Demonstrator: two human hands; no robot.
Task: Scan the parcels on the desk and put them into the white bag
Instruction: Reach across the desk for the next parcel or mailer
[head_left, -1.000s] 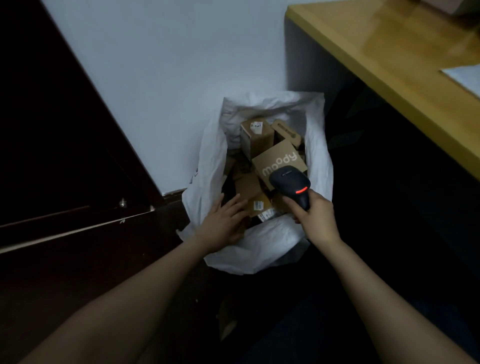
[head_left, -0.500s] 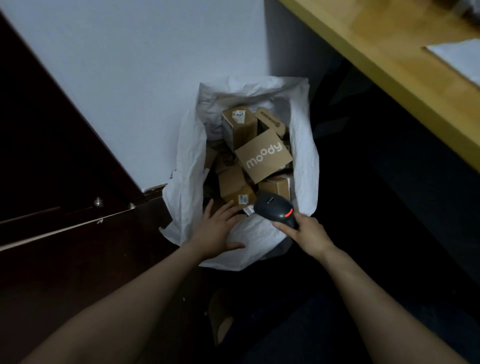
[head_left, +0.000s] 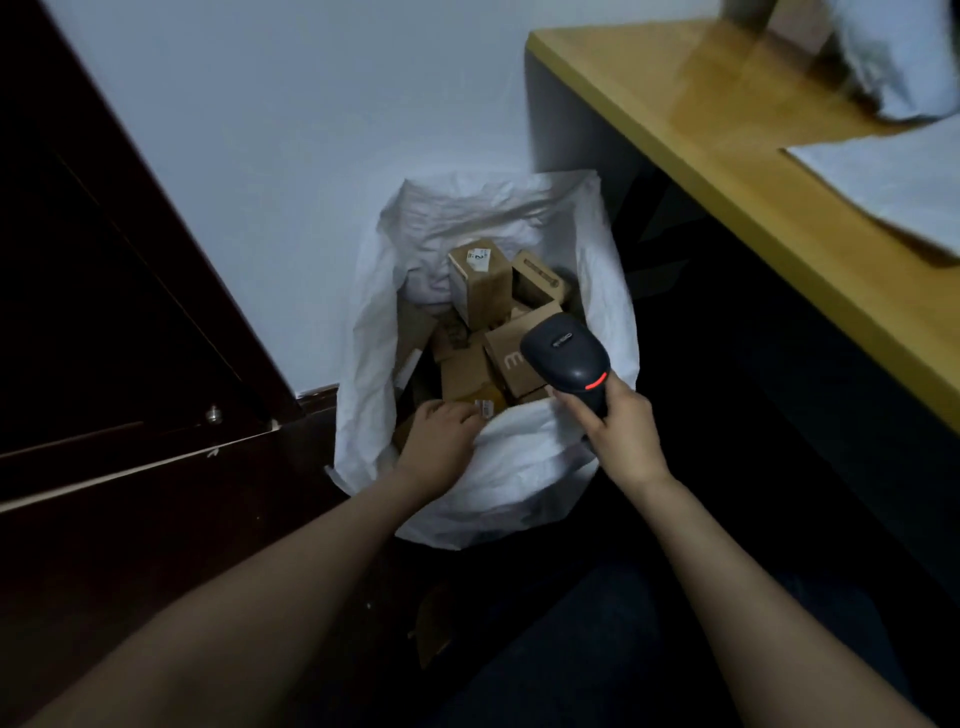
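Observation:
The white bag (head_left: 524, 483) stands open on the floor against the wall, holding several brown cardboard parcels. One upright box (head_left: 480, 283) shows a small label on top; a printed box (head_left: 511, 353) lies partly under the scanner. My left hand (head_left: 441, 439) is at the bag's near rim, fingers curled over the edge beside a labelled box (head_left: 485, 408). My right hand (head_left: 626, 436) grips a black barcode scanner (head_left: 566, 356) with a red light, held over the bag's right side.
A yellow wooden desk (head_left: 769, 208) runs along the upper right, carrying a flat white mailer (head_left: 893, 182) and a white soft parcel (head_left: 893, 57). A dark door (head_left: 104, 312) fills the left. The floor and the space under the desk are dark.
My right hand lifted the scanner up over the printed box. My left hand's fingers went from spread flat on the rim to curled over it.

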